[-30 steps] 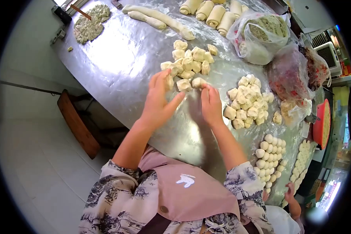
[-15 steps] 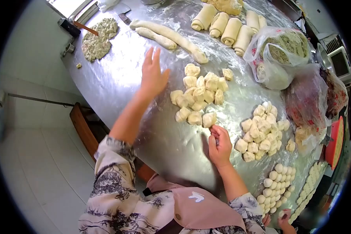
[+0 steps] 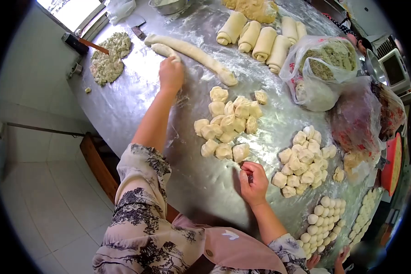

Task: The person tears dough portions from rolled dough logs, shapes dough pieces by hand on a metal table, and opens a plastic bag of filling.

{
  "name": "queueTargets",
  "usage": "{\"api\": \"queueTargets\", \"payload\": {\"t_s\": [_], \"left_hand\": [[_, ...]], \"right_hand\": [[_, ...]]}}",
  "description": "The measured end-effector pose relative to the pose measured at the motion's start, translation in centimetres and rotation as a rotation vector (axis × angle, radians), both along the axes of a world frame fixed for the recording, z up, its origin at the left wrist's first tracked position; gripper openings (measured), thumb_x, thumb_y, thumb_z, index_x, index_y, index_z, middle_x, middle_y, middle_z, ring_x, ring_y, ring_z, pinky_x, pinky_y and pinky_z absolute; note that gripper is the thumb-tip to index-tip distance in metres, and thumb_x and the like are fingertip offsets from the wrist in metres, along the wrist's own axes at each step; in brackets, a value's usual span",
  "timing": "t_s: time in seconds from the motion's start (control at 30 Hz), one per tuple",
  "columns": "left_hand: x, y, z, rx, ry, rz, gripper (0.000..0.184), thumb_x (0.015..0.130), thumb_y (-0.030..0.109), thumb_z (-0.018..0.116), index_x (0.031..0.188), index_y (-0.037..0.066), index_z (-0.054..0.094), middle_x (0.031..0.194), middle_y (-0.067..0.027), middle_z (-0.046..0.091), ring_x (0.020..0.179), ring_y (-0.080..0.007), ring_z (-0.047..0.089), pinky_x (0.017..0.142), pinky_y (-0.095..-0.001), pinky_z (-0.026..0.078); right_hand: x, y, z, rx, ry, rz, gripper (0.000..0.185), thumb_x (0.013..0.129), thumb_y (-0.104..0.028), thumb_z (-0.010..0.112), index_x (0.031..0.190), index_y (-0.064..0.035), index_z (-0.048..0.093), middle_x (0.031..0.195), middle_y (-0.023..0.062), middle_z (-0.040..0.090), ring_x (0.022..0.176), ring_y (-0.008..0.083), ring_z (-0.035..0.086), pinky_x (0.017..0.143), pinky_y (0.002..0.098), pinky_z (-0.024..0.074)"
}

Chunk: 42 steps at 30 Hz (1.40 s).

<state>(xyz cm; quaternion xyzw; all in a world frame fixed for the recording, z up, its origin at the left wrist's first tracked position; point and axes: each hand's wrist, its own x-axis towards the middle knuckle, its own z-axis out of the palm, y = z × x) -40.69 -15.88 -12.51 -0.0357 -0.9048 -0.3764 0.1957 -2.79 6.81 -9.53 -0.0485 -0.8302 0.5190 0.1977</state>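
Note:
My left hand (image 3: 171,74) is closed round the near end of the shorter dough rope (image 3: 162,49). Beside that rope lies a longer dough rope (image 3: 194,55), slanting across the steel table (image 3: 205,196). My right hand (image 3: 254,183) is curled closed just below a loose heap of torn dough pieces (image 3: 228,121), close to the nearest piece (image 3: 240,152). What its fingers hold, if anything, is hidden. To its right sits a second heap of dough pieces (image 3: 302,160).
Dough rolls (image 3: 264,43) and plastic bags of filling (image 3: 329,61) occupy the back. A scraper (image 3: 138,32) lies near a mound of filling (image 3: 109,59) at left. Rows of dough balls (image 3: 322,223) stand front right, near a co-worker's hands (image 3: 340,260). Another person (image 3: 361,44) shows at far right.
My left hand was open above the table; it has moved up and closed on the shorter dough rope. My right hand stays closed near the dough pieces. The view has shifted slightly.

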Motion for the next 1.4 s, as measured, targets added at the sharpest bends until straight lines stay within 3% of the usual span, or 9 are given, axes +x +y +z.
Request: {"api": "queueTargets", "payload": {"t_s": [0.13, 0.2, 0.33, 0.5, 0.6, 0.8, 0.93, 1.03, 1.4], "left_hand": [[5.2, -6.6, 3.7, -0.251, 0.054, -0.058, 0.038, 0.091, 0.022, 0.060, 0.121, -0.001, 0.061, 0.115, -0.0234, 0.063, 0.104, -0.0356, 0.063, 0.094, -0.0377, 0.050], [9.4, -7.5, 4.7, 0.917, -0.181, -0.012, 0.039, 0.095, 0.025, 0.058, 0.121, -0.004, 0.061, 0.107, -0.0135, 0.065, 0.100, -0.0236, 0.063, 0.090, -0.0328, 0.051], [23.5, -7.4, 7.4, 0.320, -0.266, -0.078, 0.039, 0.099, 0.025, 0.054, 0.125, -0.004, 0.061, 0.104, -0.0059, 0.065, 0.092, -0.0133, 0.059, 0.079, -0.0259, 0.047], [37.6, -0.1, 6.6, 0.433, -0.217, -0.406, 0.027, 0.085, -0.001, 0.068, 0.111, -0.004, 0.064, 0.116, -0.0132, 0.061, 0.104, -0.0218, 0.062, 0.091, -0.0327, 0.050], [41.7, 5.2, 8.6, 0.341, -0.366, -0.557, 0.037, 0.083, 0.001, 0.071, 0.118, -0.005, 0.061, 0.125, -0.0146, 0.054, 0.109, -0.0223, 0.061, 0.088, -0.0303, 0.056], [43.2, 9.1, 8.5, 0.278, -0.772, -0.900, 0.071, 0.074, 0.006, 0.077, 0.138, 0.000, 0.046, 0.125, -0.0197, 0.054, 0.106, -0.0231, 0.063, 0.081, -0.0320, 0.056], [42.0, 12.6, 10.6, -0.051, 0.038, -0.936, 0.062, 0.073, 0.010, 0.075, 0.131, 0.003, 0.053, 0.104, -0.0178, 0.066, 0.088, -0.0401, 0.065, 0.082, -0.0401, 0.053], [41.8, 13.2, 8.2, 0.152, -0.549, -1.073, 0.052, 0.075, 0.010, 0.071, 0.125, 0.007, 0.058, 0.102, -0.0187, 0.067, 0.091, -0.0379, 0.066, 0.081, -0.0406, 0.053], [41.6, 12.3, 10.6, 0.152, -0.565, -0.832, 0.031, 0.077, 0.014, 0.070, 0.105, 0.005, 0.063, 0.090, -0.0172, 0.069, 0.084, -0.0351, 0.067, 0.073, -0.0401, 0.052]], "right_hand": [[0.0, -0.1, 0.3, 0.000, 0.001, 0.000, 0.021, 0.084, -0.006, 0.070, 0.103, 0.0003, 0.063, 0.098, 0.0140, 0.065, 0.077, 0.0209, 0.065, 0.068, 0.0287, 0.0558], [0.1, -0.2, 0.3, -0.008, 0.014, -0.001, 0.020, 0.084, -0.006, 0.070, 0.102, -0.0001, 0.063, 0.097, 0.0135, 0.064, 0.076, 0.0211, 0.065, 0.069, 0.0291, 0.0557], [0.3, -0.2, 0.5, -0.017, 0.038, -0.002, 0.019, 0.083, -0.007, 0.070, 0.100, -0.0010, 0.063, 0.094, 0.0120, 0.063, 0.076, 0.0211, 0.065, 0.070, 0.0302, 0.0548], [3.1, -0.8, 0.2, -0.361, -0.166, 0.036, 0.020, 0.097, -0.020, 0.059, 0.105, -0.0019, 0.063, 0.092, 0.0125, 0.063, 0.079, 0.0255, 0.063, 0.074, 0.0336, 0.0509], [6.7, -0.8, 2.3, -0.421, -0.192, 0.218, 0.025, 0.101, -0.022, 0.052, 0.116, -0.0034, 0.059, 0.099, 0.0063, 0.067, 0.082, 0.0166, 0.064, 0.075, 0.0297, 0.0519], [12.5, 2.6, 3.4, -0.176, -0.221, -0.179, 0.023, 0.093, -0.023, 0.063, 0.107, -0.0055, 0.058, 0.083, 0.0168, 0.068, 0.075, 0.0347, 0.068, 0.069, 0.0402, 0.0550], [14.2, 3.8, 6.5, -0.659, -0.301, -0.152, 0.020, 0.101, -0.018, 0.053, 0.115, -0.0044, 0.052, 0.087, 0.0106, 0.067, 0.063, 0.0131, 0.062, 0.054, 0.0280, 0.0508], [14.2, 3.7, 8.1, -0.612, -0.241, -0.114, 0.019, 0.102, -0.020, 0.052, 0.111, -0.0032, 0.054, 0.088, 0.0094, 0.065, 0.063, 0.0134, 0.060, 0.054, 0.0270, 0.0505], [9.3, 2.2, 8.3, 0.204, 0.016, -0.117, 0.020, 0.088, -0.021, 0.070, 0.090, -0.0034, 0.059, 0.085, 0.0141, 0.059, 0.071, 0.0313, 0.060, 0.061, 0.0386, 0.0498]]}}
